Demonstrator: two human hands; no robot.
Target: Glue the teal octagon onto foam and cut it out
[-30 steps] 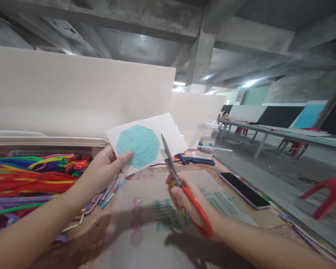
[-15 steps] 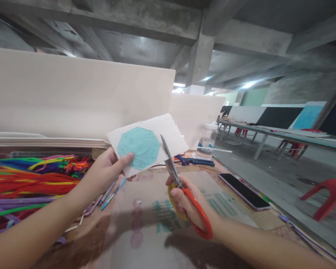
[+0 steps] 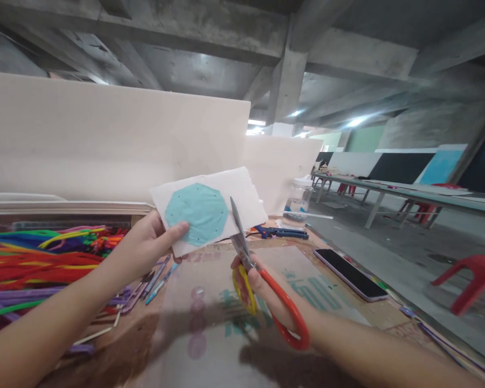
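A long white upright board (image 3: pixel 117 134) stands behind both hands, running across the far edge of the work surface. Below the hands lies a flat brown cardboard sheet with teal print (image 3: pixel 226 318), which covers the tabletop under the fingers. To the left of the left hand, a heap of bright pipe cleaners in red, purple, green and yellow (image 3: pixel 36 264) spreads along the surface. To the right of the right hand a dark flat smartphone (image 3: pixel 350 275) lies face up on the cardboard, well apart from the fingers.

The left hand (image 3: pixel 145 245) is closed in a pinch — thumb on the near face, fingers behind — on the lower left edge of a white rectangular paper card printed with a teal polygon (image 3: pixel 206 210), holding it up in the air, tilted. The right hand (image 3: pixel 262 288) has its fingers through the loops of a pair of scissors with orange and yellow handles (image 3: pixel 262 285), gripping them. The steel blades point up and stand at the card's lower edge, just right of the teal shape; how far apart the blades are cannot be told. Just below the left fingers a few thin pens (image 3: pixel 157 277) lie on the table.
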